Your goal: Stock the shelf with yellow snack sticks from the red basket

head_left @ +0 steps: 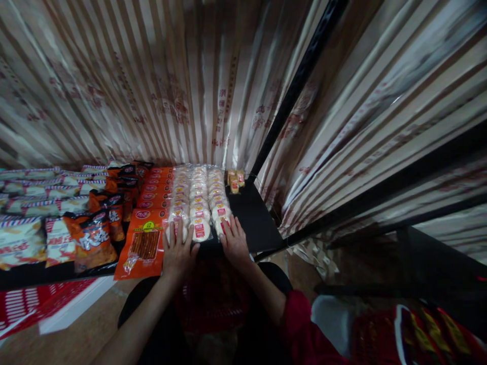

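Observation:
Both my hands rest at the front of a block of clear-wrapped round white cakes (198, 195) laid in three rows on a black shelf (255, 219). My left hand (178, 249) lies flat with fingers spread over the front left packets. My right hand (233, 239) presses with fingers extended against the front right packet. Neither hand grips anything.
Orange packets of red sticks (143, 242) lie left of the cakes, then dark orange snack bags (91, 238) and white striped bags (23, 238). Small yellow packets (235, 180) sit at the back. Striped curtains hang behind. A red basket (213, 299) is below my arms.

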Tool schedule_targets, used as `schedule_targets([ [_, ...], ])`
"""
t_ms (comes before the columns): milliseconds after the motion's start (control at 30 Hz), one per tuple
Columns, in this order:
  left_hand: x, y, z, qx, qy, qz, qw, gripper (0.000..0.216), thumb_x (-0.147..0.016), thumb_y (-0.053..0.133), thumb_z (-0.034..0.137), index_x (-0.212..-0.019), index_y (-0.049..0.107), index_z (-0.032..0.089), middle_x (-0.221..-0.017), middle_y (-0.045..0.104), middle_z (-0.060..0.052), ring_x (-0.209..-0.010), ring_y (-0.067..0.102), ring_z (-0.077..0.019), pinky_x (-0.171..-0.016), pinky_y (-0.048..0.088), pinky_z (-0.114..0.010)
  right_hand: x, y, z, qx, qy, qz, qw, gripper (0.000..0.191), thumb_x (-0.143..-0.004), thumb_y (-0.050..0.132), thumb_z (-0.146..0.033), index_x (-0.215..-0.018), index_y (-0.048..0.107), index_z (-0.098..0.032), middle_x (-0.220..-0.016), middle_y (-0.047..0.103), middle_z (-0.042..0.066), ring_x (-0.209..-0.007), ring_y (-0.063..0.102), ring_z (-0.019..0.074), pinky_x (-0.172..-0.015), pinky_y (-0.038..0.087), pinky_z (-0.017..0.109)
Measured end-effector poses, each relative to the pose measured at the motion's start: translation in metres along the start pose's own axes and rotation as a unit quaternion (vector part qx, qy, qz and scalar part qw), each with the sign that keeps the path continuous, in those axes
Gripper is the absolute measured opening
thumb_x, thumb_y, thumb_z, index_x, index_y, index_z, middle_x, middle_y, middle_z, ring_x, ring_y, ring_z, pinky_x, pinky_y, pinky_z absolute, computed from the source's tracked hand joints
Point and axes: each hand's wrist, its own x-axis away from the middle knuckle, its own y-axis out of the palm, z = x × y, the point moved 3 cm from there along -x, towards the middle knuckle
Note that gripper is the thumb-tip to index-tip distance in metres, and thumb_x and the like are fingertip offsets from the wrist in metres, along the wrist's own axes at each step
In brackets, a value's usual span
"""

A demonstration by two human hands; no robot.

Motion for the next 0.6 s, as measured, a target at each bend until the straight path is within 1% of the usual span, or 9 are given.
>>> schedule_targets([
  [67,0.002,0.008,0.000,-0.009,0.000,-0.013,1.000,0.051,-0.084,0.046,0.036,-0.133,0.044,0.020,-0.146,0.031,-0.013,-0.137,0.012,-0.0361,-0.105,0.019,-0.061,0.002,0.009,0.002,-0.010,0.001,-0.011,1.000,0.048,-0.088,0.040,-0.028,-0.135,0.041,-0.016,-0.148,0.025,0.013,-0.136,0.020,0.0291,-0.104,0.030,0.048],
  [167,0.003,0.008,0.002,-0.015,-0.001,-0.021,1.000,0.052,-0.085,0.046,0.035,-0.134,0.043,0.019,-0.146,0.028,-0.016,-0.137,0.011,-0.0369,-0.105,0.019,-0.061,0.005,0.017,0.001,-0.034,0.001,-0.003,0.999,0.050,-0.088,0.040,-0.029,-0.136,0.039,-0.016,-0.149,0.023,0.011,-0.137,0.018,0.0283,-0.106,0.028,0.048],
  [267,0.002,0.004,0.002,-0.016,0.002,-0.011,1.000,0.051,-0.085,0.046,0.034,-0.134,0.042,0.020,-0.146,0.028,-0.015,-0.137,0.010,-0.0363,-0.105,0.018,-0.060,0.004,0.016,0.000,-0.047,0.010,0.021,0.999,0.053,-0.088,0.041,-0.031,-0.138,0.035,-0.015,-0.150,0.019,0.012,-0.138,0.015,0.0290,-0.107,0.027,0.049],
  [367,-0.001,0.003,0.007,-0.012,0.022,0.004,1.000,0.050,-0.085,0.046,0.032,-0.134,0.042,0.022,-0.146,0.030,-0.014,-0.137,0.014,-0.0352,-0.105,0.019,-0.060,-0.005,0.009,0.002,-0.051,0.025,0.036,0.998,0.054,-0.090,0.037,-0.033,-0.140,0.031,-0.014,-0.151,0.016,0.013,-0.138,0.014,0.0295,-0.107,0.026,0.050],
  [467,-0.002,0.003,0.026,0.010,0.076,0.003,0.997,0.049,-0.084,0.047,0.033,-0.132,0.044,0.025,-0.145,0.033,-0.012,-0.135,0.020,-0.0344,-0.105,0.021,-0.057,-0.026,0.003,0.006,-0.059,0.017,0.035,0.997,0.052,-0.092,0.031,-0.034,-0.140,0.031,-0.014,-0.151,0.014,0.012,-0.139,0.010,0.0275,-0.109,0.023,0.048],
  [533,-0.001,0.004,0.045,0.036,0.149,-0.015,0.988,0.047,-0.085,0.046,0.035,-0.132,0.043,0.029,-0.144,0.035,-0.008,-0.135,0.024,-0.0315,-0.106,0.023,-0.053,-0.044,0.001,0.011,-0.070,-0.007,0.022,0.997,0.052,-0.093,0.028,-0.034,-0.140,0.031,-0.012,-0.152,0.012,0.011,-0.139,0.007,0.0257,-0.111,0.020,0.046],
  [600,-0.001,0.007,0.064,0.056,0.219,-0.033,0.974,0.046,-0.087,0.044,0.035,-0.132,0.042,0.029,-0.144,0.035,-0.006,-0.135,0.024,-0.0278,-0.107,0.025,-0.048,-0.062,0.003,0.019,-0.084,-0.023,0.005,0.996,0.052,-0.093,0.026,-0.036,-0.140,0.031,-0.015,-0.152,0.012,0.008,-0.140,0.005,0.0241,-0.112,0.019,0.045],
])
